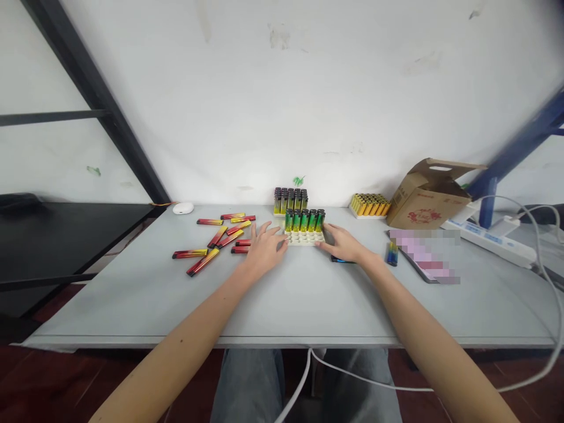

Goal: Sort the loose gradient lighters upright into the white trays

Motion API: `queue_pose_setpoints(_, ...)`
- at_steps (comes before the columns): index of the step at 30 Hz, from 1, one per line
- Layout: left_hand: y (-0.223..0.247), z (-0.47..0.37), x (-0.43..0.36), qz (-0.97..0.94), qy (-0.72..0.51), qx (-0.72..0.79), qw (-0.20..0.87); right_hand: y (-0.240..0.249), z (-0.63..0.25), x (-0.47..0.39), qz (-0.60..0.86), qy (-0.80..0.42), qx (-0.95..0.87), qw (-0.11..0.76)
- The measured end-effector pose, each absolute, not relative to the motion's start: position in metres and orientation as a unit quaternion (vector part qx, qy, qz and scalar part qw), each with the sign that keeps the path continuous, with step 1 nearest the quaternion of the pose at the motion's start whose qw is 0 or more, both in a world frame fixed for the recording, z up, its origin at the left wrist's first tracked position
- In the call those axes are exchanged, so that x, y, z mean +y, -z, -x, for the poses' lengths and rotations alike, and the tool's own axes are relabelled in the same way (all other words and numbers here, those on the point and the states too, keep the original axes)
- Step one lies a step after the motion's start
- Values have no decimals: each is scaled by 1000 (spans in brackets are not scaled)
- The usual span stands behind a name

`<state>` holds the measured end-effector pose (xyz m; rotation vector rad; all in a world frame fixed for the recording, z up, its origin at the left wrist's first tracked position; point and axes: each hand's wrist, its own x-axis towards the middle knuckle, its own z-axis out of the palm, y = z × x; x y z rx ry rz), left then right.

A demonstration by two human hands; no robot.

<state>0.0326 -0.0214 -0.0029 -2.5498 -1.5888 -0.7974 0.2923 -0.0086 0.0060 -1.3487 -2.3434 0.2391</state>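
A cream tray (305,239) with small holes stands at the middle of the table. Green lighters (304,221) stand upright in its back part, and its front holes show bare. My left hand (264,249) is at the tray's left edge, fingers spread. At the right edge rests my right hand (344,242), thumb and fingers apart along the tray's side. Red and yellow lighters (217,236) lie scattered left of my left hand. A blue lighter (343,259) lies partly hidden under my right hand.
Behind stand purple and yellow-green lighters (291,200); orange lighters (372,205) fill another tray by an open cardboard box (425,202). At right are a blue lighter (392,254), a phone-like slab (425,258), a power strip (493,242). A white case (183,208) sits back left.
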Motion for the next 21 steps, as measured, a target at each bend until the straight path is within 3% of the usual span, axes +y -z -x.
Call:
queue_pose_setpoints(13,3,-35,-25,849,246,-467,-7,-1,-287,-12,525,-111,-809,241)
queue_pose_setpoints(21,7,-30,-21,857,261,-445,2,-7,-302,-4,587,-274,-645,405)
